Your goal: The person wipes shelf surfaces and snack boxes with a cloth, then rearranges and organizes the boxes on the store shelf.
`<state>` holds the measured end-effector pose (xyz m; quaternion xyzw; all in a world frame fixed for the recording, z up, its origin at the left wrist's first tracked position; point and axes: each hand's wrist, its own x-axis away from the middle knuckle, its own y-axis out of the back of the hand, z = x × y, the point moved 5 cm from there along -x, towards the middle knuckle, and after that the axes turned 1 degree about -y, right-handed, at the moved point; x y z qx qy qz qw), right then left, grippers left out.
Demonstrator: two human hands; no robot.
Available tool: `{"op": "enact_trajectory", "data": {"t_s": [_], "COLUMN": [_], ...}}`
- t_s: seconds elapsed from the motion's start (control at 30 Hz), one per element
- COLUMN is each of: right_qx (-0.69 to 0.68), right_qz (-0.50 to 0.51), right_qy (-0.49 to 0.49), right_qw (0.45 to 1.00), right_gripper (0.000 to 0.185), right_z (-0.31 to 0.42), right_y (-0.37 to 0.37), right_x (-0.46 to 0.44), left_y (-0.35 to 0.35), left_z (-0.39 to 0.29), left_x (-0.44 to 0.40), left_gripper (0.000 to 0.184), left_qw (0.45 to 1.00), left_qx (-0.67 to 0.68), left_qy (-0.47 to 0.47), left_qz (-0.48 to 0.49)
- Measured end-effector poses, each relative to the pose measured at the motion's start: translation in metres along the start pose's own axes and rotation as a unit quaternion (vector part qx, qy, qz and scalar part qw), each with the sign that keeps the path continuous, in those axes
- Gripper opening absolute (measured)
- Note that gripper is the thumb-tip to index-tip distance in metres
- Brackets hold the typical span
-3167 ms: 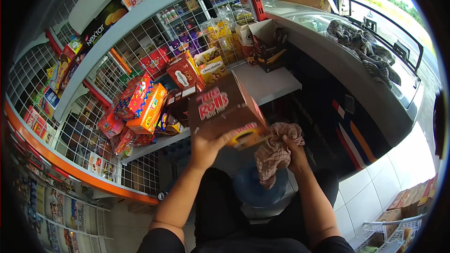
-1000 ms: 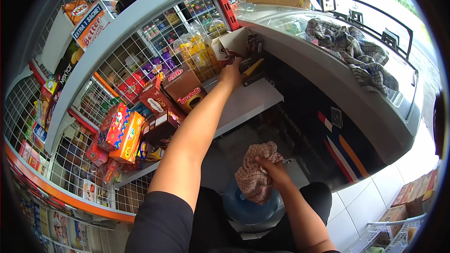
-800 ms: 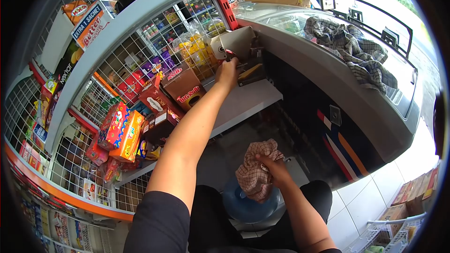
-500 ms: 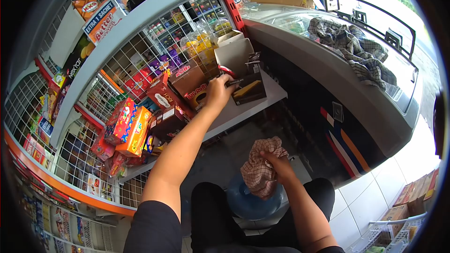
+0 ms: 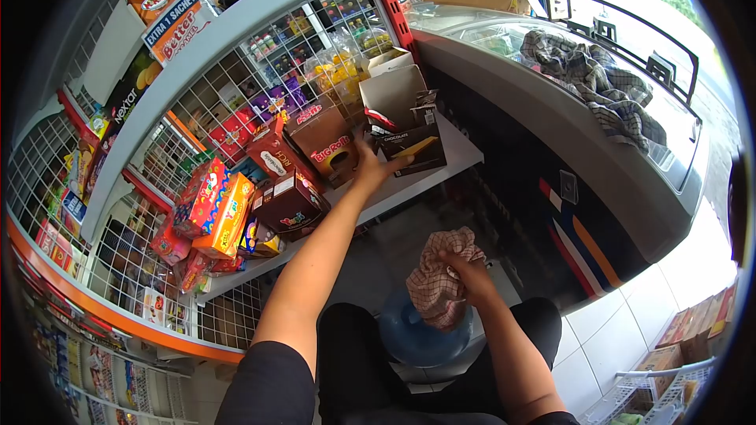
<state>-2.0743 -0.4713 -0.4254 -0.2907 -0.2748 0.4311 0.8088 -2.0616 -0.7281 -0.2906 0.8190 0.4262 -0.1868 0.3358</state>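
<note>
My left hand [image 5: 373, 167] is at the left side of an open-topped dark chocolate box [image 5: 421, 147], its thumb across the front face and its other fingers around the left side, partly hidden. A red-and-white packet [image 5: 379, 119] leans inside that box, under the raised cardboard flap. Just left of the hand is a brown Big Rolls box [image 5: 324, 145]. My right hand [image 5: 470, 277] is closed on a crumpled checked cloth [image 5: 441, 279], held above a blue water jug [image 5: 421, 340] between my knees.
The grey shelf [image 5: 459, 161] carries a Yupi box [image 5: 290, 206], a Rich Chocolatos box [image 5: 276, 156] and orange cartons [image 5: 227, 220]. A freezer [image 5: 543, 149] stands to the right, with another checked cloth [image 5: 598, 83] on its glass lid. A wire mesh backs the shelf.
My left hand has moved down from the red-and-white packet at the box's top to its left side. The packet now leans inside the box. My right hand and cloth stay nearly still.
</note>
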Motion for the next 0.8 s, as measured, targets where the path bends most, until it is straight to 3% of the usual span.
{"op": "enact_trajectory", "data": {"t_s": [0.07, 0.13, 0.23, 0.47, 0.57, 0.63, 0.8], "right_qx": [0.029, 0.016, 0.008, 0.012, 0.009, 0.019, 0.017], "right_qz": [-0.01, -0.004, -0.003, -0.004, -0.011, -0.014, -0.05], "right_qy": [-0.002, 0.004, 0.011, 0.014, 0.03, 0.03, 0.092], "right_qw": [1.0, 1.0, 1.0, 1.0, 0.999, 0.999, 0.994], "right_gripper": [0.029, 0.03, 0.03, 0.032, 0.031, 0.028, 0.027], "right_z": [0.0, 0.002, 0.005, 0.005, 0.006, 0.007, -0.002], "right_y": [0.002, -0.001, -0.001, 0.002, 0.001, 0.002, 0.02], "right_x": [-0.001, 0.001, 0.001, 0.001, 0.002, 0.002, -0.007], "left_y": [-0.004, -0.007, -0.01, -0.005, 0.004, 0.015, 0.044], "left_z": [-0.001, -0.005, -0.004, 0.0, -0.019, -0.033, -0.082], "left_x": [-0.006, -0.006, -0.01, 0.016, 0.025, 0.032, 0.052], "left_gripper": [0.09, 0.083, 0.073, 0.067, 0.065, 0.062, 0.056], "left_qw": [0.999, 0.982, 0.97, 0.977, 0.974, 0.987, 0.977], "left_qx": [0.015, 0.104, 0.182, 0.155, 0.199, 0.153, 0.21], "left_qy": [-0.004, 0.133, 0.121, 0.111, 0.042, 0.043, 0.025], "left_qz": [0.035, 0.081, 0.102, 0.096, 0.101, 0.026, -0.025]}}
